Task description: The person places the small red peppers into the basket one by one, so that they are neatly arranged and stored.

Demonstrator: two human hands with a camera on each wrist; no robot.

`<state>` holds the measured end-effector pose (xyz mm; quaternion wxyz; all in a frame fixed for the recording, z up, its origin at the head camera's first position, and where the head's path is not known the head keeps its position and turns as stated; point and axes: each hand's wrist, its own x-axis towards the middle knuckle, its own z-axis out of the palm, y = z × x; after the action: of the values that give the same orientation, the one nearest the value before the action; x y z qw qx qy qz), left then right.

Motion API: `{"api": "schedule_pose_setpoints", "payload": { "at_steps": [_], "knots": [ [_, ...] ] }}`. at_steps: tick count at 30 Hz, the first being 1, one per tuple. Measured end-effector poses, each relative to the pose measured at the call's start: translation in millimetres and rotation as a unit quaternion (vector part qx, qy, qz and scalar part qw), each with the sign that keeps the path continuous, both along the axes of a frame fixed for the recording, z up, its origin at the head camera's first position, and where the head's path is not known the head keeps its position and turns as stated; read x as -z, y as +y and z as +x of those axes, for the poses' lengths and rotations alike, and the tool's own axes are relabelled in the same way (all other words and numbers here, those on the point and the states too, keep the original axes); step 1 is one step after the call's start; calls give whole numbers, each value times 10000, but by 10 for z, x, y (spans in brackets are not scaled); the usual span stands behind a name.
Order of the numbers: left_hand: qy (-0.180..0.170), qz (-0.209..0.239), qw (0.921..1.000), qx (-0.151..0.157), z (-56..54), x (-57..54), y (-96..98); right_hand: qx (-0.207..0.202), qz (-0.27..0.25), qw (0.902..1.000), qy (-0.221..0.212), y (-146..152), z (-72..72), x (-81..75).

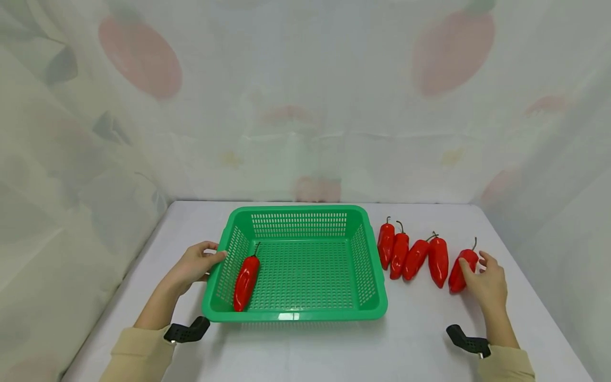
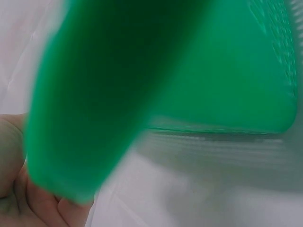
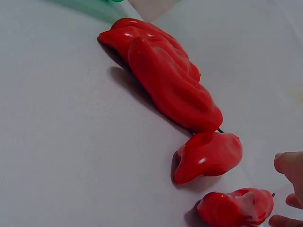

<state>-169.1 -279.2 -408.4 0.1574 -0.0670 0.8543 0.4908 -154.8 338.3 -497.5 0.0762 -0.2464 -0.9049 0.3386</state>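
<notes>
My left hand (image 1: 193,263) grips the left rim of a green plastic basket (image 1: 296,316), thumb over the edge and fingers beneath. In the left wrist view the rim (image 2: 94,118) is blurred and hides part of that hand. A glossy red pepper (image 1: 246,282) with a dark stem lies inside the basket on the left. My right hand (image 1: 489,284) is at the rightmost red pepper (image 1: 459,276) on the table, its thumb overlapping it in the head view. From the right wrist, the spread fingers (image 3: 289,163) show just beside that pepper (image 3: 236,208), not closed round it.
Several more red peppers (image 1: 438,260) lie in a row on the white table (image 1: 420,329) between the basket and my right hand. Pale printed cloth (image 1: 296,159) hangs behind the table and along both sides. A black wrist camera (image 1: 188,330) sits by each sleeve.
</notes>
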Motion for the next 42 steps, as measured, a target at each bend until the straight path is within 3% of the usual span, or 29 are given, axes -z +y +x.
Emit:
{"api": "schedule_pose_setpoints", "payload": {
  "at_steps": [3, 6, 22, 42],
  "knots": [
    [-7, 2, 10000, -24, -2, -1, 3, 12, -111, 9996, -273, -108, 80, -171],
    [8, -2, 10000, 15, 1, -5, -1, -68, -106, 9987, -485, -131, 115, -213],
    [8, -6, 10000, -28, 9, -22, 17, -169, -289, 9951, -933, -120, 53, -135],
    [26, -32, 10000, -45, 15, -11, 14, -107, -107, 9965, -818, -115, 26, -109]
  ]
}}
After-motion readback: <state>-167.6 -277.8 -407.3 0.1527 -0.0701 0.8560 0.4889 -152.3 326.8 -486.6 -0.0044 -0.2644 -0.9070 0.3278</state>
